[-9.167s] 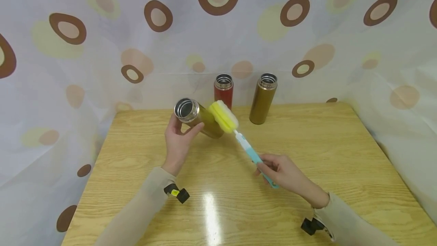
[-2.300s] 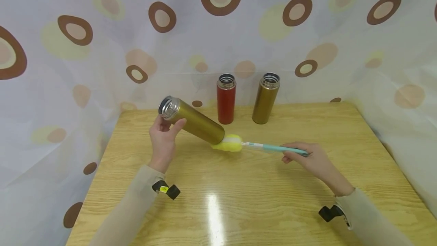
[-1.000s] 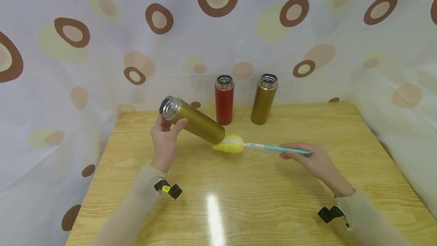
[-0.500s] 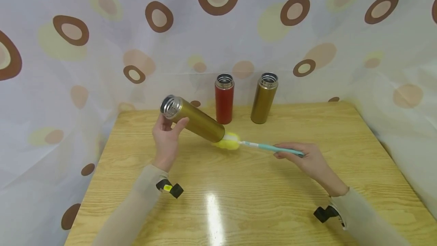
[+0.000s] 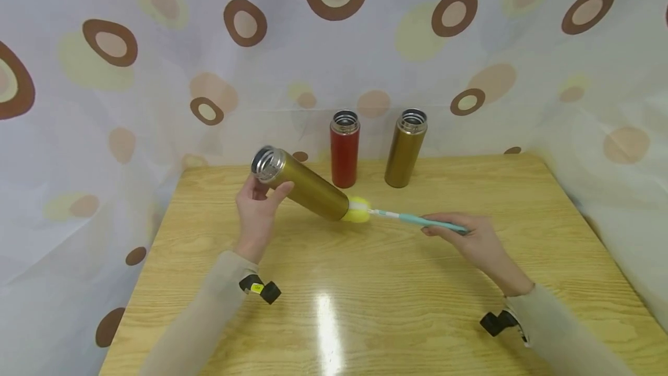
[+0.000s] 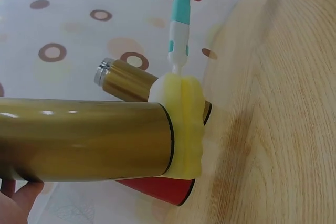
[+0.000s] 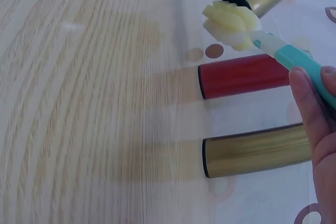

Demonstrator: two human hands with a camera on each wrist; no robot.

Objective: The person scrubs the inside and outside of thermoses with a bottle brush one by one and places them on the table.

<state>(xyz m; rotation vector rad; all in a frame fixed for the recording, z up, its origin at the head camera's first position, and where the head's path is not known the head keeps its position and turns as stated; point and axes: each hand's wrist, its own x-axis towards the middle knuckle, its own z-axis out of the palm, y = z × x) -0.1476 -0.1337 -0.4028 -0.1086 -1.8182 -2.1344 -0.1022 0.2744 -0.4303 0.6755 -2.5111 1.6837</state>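
Note:
My left hand (image 5: 257, 208) grips a lidless gold thermos flask (image 5: 313, 189) just below its steel neck. The flask lies tilted in the air, its mouth up to the left and its base down to the right. My right hand (image 5: 472, 239) holds a bottle brush by its turquoise handle (image 5: 429, 222). The brush's yellow and white sponge head (image 6: 181, 129) lies across the flask's flat base in the left wrist view. From the right wrist, the sponge (image 7: 231, 23) overlaps the base, with the thumb and fingers along the handle.
Behind, a red flask (image 5: 344, 155) and a second gold flask (image 5: 405, 152) stand upright without lids at the back of the wooden table (image 5: 396, 312). A white patterned sheet (image 5: 282, 80) hangs along the back and both sides.
Earlier the sponge lay against the flask's side; it then moved to the base, and the flask turned more side-on. Within the last second the sponge has shifted across the base and the flask slightly right.

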